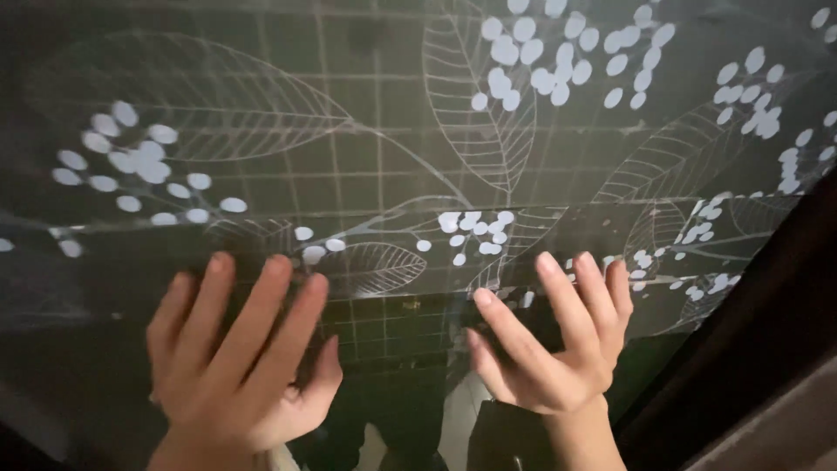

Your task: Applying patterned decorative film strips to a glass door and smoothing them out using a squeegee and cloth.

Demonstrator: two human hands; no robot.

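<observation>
The left hand (pixel 240 366) and right hand (pixel 549 344) lay flat, fingers spread and released, grasping nothing, on a translucent film (pixel 392 157) patterned with pale leaves and white dots. Beyond them the film spread wide and unobstructed; a dark frame (pixel 767 323) bounded its right edge.

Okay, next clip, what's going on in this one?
A person presses both bare hands flat against a translucent film printed with white leaves and berry dots, spread over a dark pane. The left hand and right hand lie side by side, fingers spread, near the film's lower part. A dark frame runs along the right.
</observation>
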